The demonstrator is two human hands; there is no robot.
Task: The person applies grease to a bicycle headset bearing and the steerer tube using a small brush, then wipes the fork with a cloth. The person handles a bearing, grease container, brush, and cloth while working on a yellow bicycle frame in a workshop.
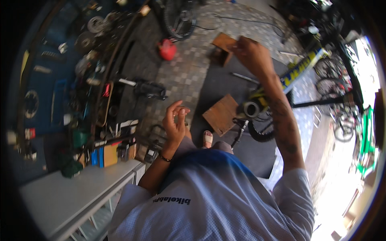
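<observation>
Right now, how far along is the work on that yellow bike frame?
Done: the yellow bike frame seems mounted up off the floor, its open tube end bare. In hand: the right hand is raised above the frame, gripping something too blurred to name; the left hand pinches something tiny, if anything. Left: that tube end has nothing fitted, and loose wheels wait nearby.

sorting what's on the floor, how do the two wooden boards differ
The near wooden board lies by the bike's head tube, just beyond the sandalled foot; the far wooden board lies further off, next to the raised right hand. The near one shows a broad, bare face; the far one looks smaller and is partly hidden by that hand. Both are brown, flat and roughly rectangular, on or at the edge of the dark floor mat.
</observation>
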